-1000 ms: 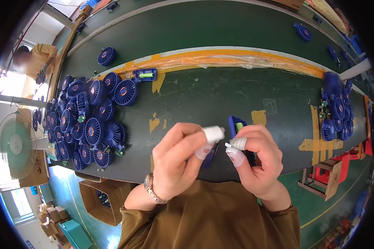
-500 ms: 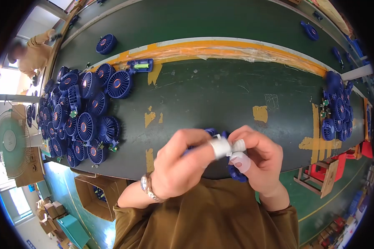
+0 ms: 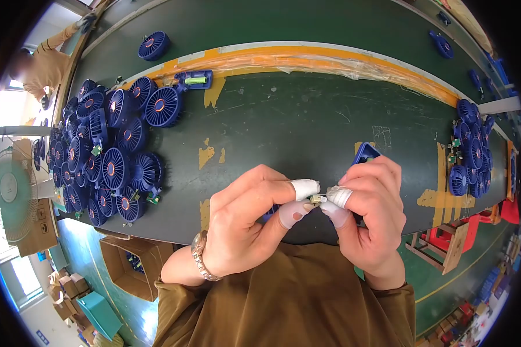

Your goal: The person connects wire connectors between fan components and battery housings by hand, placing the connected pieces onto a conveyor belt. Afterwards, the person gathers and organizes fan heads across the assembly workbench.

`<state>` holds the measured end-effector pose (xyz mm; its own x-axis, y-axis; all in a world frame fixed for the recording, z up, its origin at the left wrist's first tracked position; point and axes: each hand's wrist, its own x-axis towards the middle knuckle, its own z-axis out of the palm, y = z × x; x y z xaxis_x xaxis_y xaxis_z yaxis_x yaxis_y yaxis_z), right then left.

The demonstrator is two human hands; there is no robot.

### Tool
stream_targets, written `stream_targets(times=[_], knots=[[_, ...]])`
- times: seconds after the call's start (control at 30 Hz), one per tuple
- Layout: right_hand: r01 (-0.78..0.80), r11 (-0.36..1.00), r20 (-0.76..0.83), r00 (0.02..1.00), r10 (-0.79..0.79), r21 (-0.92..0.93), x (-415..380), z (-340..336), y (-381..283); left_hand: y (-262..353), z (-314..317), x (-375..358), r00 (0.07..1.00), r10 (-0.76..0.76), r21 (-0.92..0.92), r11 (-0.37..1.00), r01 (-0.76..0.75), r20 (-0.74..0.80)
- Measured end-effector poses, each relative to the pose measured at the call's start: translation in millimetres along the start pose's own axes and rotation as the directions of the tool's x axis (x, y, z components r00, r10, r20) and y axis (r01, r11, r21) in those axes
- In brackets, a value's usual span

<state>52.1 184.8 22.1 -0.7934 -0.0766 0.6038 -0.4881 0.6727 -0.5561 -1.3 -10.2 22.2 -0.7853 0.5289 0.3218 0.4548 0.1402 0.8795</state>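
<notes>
My left hand (image 3: 246,217), with white tape and a clear cover on its fingertips, pinches a small green circuit board (image 3: 316,199) with a pale connector. Facing it, my right hand (image 3: 373,211) has its wrapped thumb and index fingertip pressed together by the board's edge; a thin wire there is too small to follow. The other fingers of that hand curl round a blue handheld fan part (image 3: 366,152), whose open end sticks out above them. A bit of dark blue also shows behind my left fingers, mostly hidden.
Many blue fans (image 3: 116,168) are heaped at the left, with more fans (image 3: 474,153) at the right. An open fan handle with a green battery (image 3: 195,80) lies by the orange-taped divider (image 3: 307,58). A cardboard box (image 3: 130,266) stands below; a co-worker (image 3: 46,69) reaches at far left.
My hands have moved slightly apart, and the small board now shows between the fingertips. The blue part has come up above my right hand. The co-worker's arm has reached farther out.
</notes>
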Motion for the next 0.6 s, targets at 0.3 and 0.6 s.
stream_targets(times=[0.3, 0.6], knots=[[-0.073, 0.993, 0.088, 0.994, 0.065, 0.095, 4.9, -3.4, 1.7, -5.4, -7.7, 3.1, 0.985, 0.170, 0.123, 0.978, -0.171, 0.021], [0.028, 0.999, 0.093, 0.995, -0.032, 0.045, 11.2, -2.4, 2.0, -1.4, -13.6, 0.7, 0.994, 0.070, 0.077, 0.994, -0.077, 0.082]])
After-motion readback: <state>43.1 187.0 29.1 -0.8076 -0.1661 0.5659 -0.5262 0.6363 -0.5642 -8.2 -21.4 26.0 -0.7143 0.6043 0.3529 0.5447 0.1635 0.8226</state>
